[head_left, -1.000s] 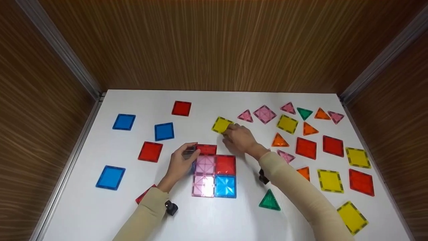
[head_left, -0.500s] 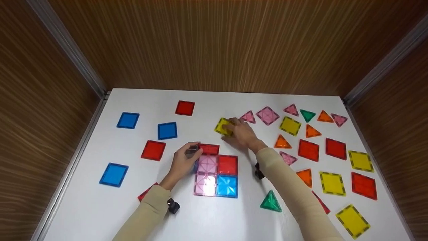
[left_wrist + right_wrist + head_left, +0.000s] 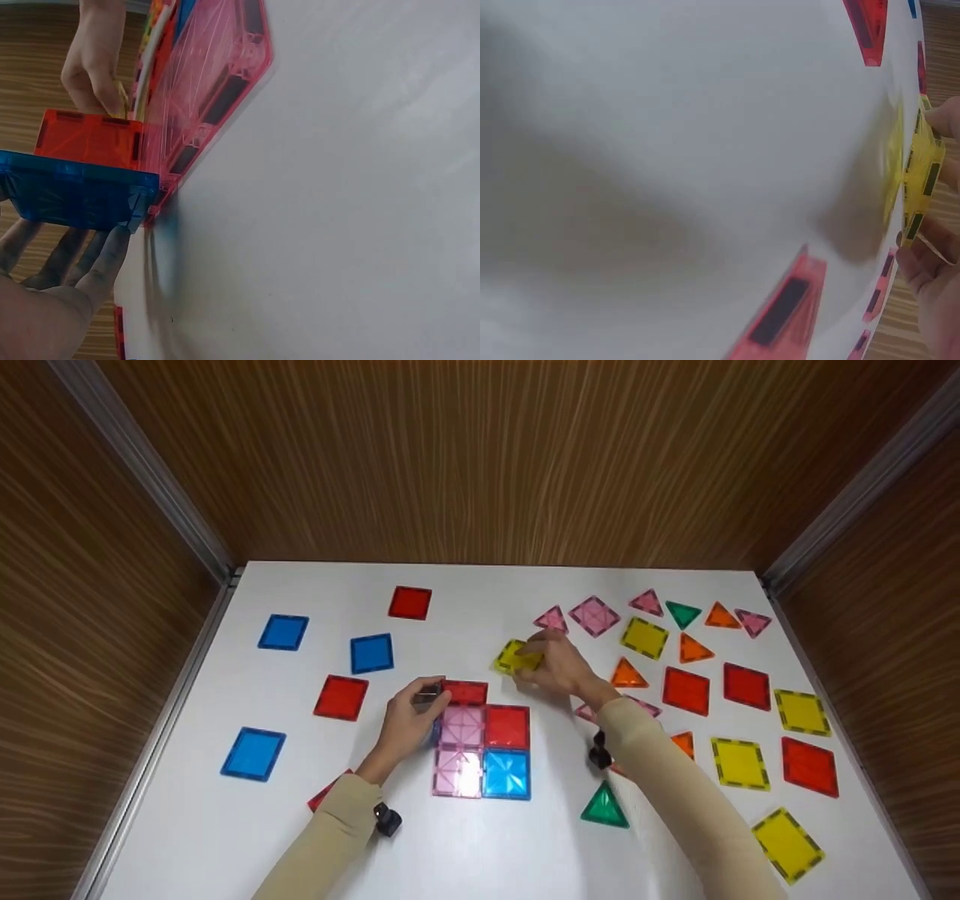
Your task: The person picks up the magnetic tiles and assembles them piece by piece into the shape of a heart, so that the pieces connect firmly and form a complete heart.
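Note:
My left hand holds a blue square magnetic tile standing upright, its fingers spread behind the tile in the left wrist view. A red tile stands upright at an angle to the blue one, along the far edge of a flat pink tile. Another pink tile, a red tile and a blue tile lie joined to it in a flat block. My right hand pinches a yellow square tile by its edges, tilted just above the table, where its yellow reflection shows.
Loose blue and red squares, such as a blue tile, lie on the left. Several yellow, red and pink tiles and small triangles cover the right side. A green triangle lies near the right forearm. Wooden panels enclose the white table.
My right hand has gripped the yellow tile, lifted it and brought it slightly right and nearer. The left hand keeps its hold beside the block.

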Demonstrator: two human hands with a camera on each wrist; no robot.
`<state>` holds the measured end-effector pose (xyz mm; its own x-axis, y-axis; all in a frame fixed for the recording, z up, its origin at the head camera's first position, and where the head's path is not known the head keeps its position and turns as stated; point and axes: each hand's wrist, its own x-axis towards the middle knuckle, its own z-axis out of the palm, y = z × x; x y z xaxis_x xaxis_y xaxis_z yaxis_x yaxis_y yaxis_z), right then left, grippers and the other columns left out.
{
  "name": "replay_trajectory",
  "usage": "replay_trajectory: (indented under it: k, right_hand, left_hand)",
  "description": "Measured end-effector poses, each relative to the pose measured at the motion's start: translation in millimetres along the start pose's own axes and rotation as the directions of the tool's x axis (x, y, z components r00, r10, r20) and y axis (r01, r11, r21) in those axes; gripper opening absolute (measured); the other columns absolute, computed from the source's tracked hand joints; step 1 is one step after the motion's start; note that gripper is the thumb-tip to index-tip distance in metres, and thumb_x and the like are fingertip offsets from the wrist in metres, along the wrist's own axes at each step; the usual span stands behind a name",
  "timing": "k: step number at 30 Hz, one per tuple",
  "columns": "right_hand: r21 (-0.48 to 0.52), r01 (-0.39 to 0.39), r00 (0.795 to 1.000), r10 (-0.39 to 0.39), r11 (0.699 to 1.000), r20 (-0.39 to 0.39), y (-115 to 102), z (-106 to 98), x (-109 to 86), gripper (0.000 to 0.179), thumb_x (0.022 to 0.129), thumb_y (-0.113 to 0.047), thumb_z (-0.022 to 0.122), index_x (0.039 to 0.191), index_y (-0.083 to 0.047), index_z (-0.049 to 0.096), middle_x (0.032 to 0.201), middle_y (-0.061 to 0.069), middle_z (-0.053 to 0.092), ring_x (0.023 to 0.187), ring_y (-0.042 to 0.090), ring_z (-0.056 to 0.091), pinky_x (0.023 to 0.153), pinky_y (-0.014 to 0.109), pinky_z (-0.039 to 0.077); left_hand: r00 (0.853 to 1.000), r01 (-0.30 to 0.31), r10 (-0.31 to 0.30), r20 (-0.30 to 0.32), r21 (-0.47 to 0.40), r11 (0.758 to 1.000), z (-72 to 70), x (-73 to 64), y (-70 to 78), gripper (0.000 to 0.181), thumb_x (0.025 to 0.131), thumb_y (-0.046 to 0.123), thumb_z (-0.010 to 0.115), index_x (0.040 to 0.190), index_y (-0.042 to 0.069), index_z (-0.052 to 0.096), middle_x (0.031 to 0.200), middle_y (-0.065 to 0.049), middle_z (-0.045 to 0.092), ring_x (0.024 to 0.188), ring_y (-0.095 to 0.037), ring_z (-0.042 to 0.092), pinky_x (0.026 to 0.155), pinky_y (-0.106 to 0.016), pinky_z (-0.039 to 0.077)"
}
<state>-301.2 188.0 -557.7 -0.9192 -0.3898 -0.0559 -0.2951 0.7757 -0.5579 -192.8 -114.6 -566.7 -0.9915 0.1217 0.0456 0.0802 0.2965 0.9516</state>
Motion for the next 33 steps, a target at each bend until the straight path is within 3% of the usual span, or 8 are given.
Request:
replay_trajectory:
  k: [6, 10, 16, 20, 26, 33]
  right_hand:
    - [0.219, -0.05, 0.999, 0.048, 0.974, 0.016, 7.1, -7.9, -24.5, 0.04, 0.091, -0.038, 0.078, 0.124, -0.015, 0.078, 0.139, 0.012, 0.067, 0.126, 0.032, 0.059, 0.111, 0.05, 0.05]
    - [0.35, -0.063, 0.998, 0.048, 0.935, 0.051, 8.3, -13.8, -36.9, 0.032, 0.094, -0.034, 0.076, 0.121, -0.017, 0.08, 0.131, 0.009, 0.073, 0.111, 0.024, 0.061, 0.097, 0.038, 0.051]
    - [0.505, -0.058, 0.994, 0.003, 0.861, 0.11, 9.1, -19.0, -45.5, 0.03, 0.1, -0.022, 0.066, 0.119, -0.002, 0.078, 0.125, 0.02, 0.076, 0.104, 0.026, 0.066, 0.09, 0.031, 0.054]
    - [0.543, -0.15, 0.98, 0.05, 0.826, 0.194, 4.1, -16.9, -50.2, 0.037, 0.102, -0.027, 0.063, 0.126, -0.001, 0.074, 0.135, 0.021, 0.071, 0.116, 0.032, 0.066, 0.1, 0.042, 0.057]
    - [0.576, -0.346, 0.932, 0.199, 0.74, 0.304, -6.9, -4.3, -55.2, 0.047, 0.1, -0.046, 0.066, 0.131, -0.011, 0.071, 0.147, 0.013, 0.062, 0.131, 0.028, 0.058, 0.117, 0.052, 0.047]
    - [0.594, -0.313, 0.944, 0.175, 0.741, 0.279, -12.0, 7.5, -53.7, 0.046, 0.101, -0.043, 0.065, 0.128, -0.007, 0.074, 0.14, 0.011, 0.069, 0.122, 0.024, 0.062, 0.107, 0.039, 0.055]
  left_hand:
    - [1.0, 0.015, -0.015, -0.008, -0.002, 1.0, 0.2, -2.4, 0.1, 0.043, 0.103, 0.027, 0.069, 0.141, 0.007, 0.063, 0.136, -0.014, 0.07, 0.123, -0.031, 0.066, 0.112, -0.05, 0.054]
    - [1.0, 0.02, -0.021, -0.018, -0.013, 1.0, 0.2, -3.5, -2.1, 0.041, 0.103, 0.026, 0.069, 0.14, 0.008, 0.064, 0.136, -0.015, 0.069, 0.123, -0.032, 0.066, 0.112, -0.051, 0.054]
    - [0.999, 0.022, -0.022, -0.023, -0.018, 1.0, 2.5, -2.5, -0.2, 0.042, 0.103, 0.027, 0.07, 0.14, 0.009, 0.065, 0.135, -0.015, 0.07, 0.122, -0.032, 0.066, 0.112, -0.051, 0.054]
    - [1.0, 0.023, -0.023, -0.02, -0.011, 1.0, 3.4, -2.0, 1.6, 0.043, 0.103, 0.027, 0.07, 0.141, 0.007, 0.064, 0.135, -0.015, 0.07, 0.123, -0.031, 0.066, 0.112, -0.051, 0.054]
    - [1.0, 0.005, -0.005, -0.024, -0.02, 1.0, 3.8, -1.5, 1.3, 0.041, 0.103, 0.025, 0.07, 0.139, 0.006, 0.065, 0.133, -0.016, 0.071, 0.122, -0.032, 0.067, 0.111, -0.051, 0.055]
    - [1.0, 0.021, -0.021, -0.013, -0.019, 1.0, 4.9, -2.6, 1.0, 0.042, 0.104, 0.026, 0.069, 0.141, 0.008, 0.064, 0.136, -0.015, 0.07, 0.124, -0.031, 0.065, 0.113, -0.051, 0.053]
